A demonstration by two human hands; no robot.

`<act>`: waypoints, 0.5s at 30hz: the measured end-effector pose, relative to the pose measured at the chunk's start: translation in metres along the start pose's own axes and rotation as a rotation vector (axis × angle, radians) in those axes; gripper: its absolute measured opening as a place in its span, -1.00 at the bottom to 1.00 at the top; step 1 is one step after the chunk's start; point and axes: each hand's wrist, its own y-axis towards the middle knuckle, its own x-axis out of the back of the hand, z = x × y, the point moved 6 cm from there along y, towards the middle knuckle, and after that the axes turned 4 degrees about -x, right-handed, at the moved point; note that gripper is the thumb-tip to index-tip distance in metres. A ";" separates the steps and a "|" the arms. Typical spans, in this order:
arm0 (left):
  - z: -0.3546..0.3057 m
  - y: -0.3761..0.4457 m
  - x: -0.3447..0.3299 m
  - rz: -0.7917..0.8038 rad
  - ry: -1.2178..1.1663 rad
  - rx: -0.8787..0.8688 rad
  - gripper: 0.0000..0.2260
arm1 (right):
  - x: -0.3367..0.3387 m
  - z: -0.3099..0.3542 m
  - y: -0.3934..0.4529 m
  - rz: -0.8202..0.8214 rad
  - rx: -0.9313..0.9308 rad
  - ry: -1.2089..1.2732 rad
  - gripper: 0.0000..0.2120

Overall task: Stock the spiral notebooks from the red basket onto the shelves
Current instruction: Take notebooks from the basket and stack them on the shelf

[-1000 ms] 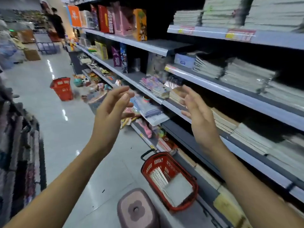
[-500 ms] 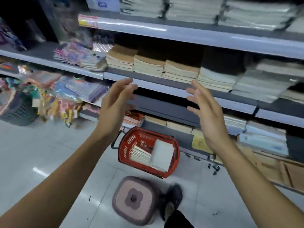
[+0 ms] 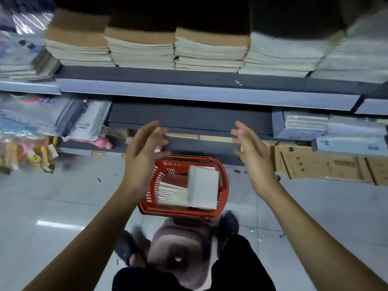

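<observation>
- While the head camera looks steeply down, the shelves (image 3: 189,93) fill the upper half, directly behind and above the basket, with a grey edge strip running across.
- On the shelf above the basket lie five stacks (image 3: 210,51) of paper goods side by side, brown-topped toward the left and pale toward the right; whether they are spiral-bound cannot be told.
- Below that shelf, straight behind the basket, a dark shelf board (image 3: 189,118) shows bare.
- Right of the basket, cartons (image 3: 319,162) stand on the floor, with wrapped packs (image 3: 346,135) above them.
- Left of the basket, blurred plastic-wrapped goods (image 3: 42,120) crowd the lower shelves.
- The floor (image 3: 52,206) around the basket is pale, glossy tile.
- The basket (image 3: 222,185) is red and sits on the floor just before the bottom shelf, between the two forearms.
- Inside it, the notebooks (image 3: 172,194) stand on edge in a row at the left, and one pale notebook (image 3: 203,187) leans across them at the right.
- Near the basket's front edge stands a pinkish stool (image 3: 178,248), with a dark shoe (image 3: 231,223) beside it.
- The left hand (image 3: 144,156) hovers above the basket's left rim, fingers spread wide and relaxed, holding nothing.
- The right hand (image 3: 254,158) hovers above and right of the basket, palm facing inward, fingers wide, holding nothing.
</observation>
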 end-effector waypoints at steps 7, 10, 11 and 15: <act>0.170 0.078 0.021 0.186 -0.018 0.053 -0.75 | -0.065 -0.167 0.060 -0.173 -0.069 -0.009 -0.62; 0.254 0.104 0.031 0.197 -0.046 0.078 -0.75 | -0.090 -0.249 0.080 -0.253 -0.118 -0.007 -0.49; 0.280 0.111 0.031 0.216 -0.058 0.079 -0.79 | -0.095 -0.276 0.086 -0.277 -0.132 -0.003 -0.46; 0.374 0.133 0.023 0.254 -0.049 0.106 -0.83 | -0.113 -0.363 0.110 -0.289 -0.215 -0.095 -0.56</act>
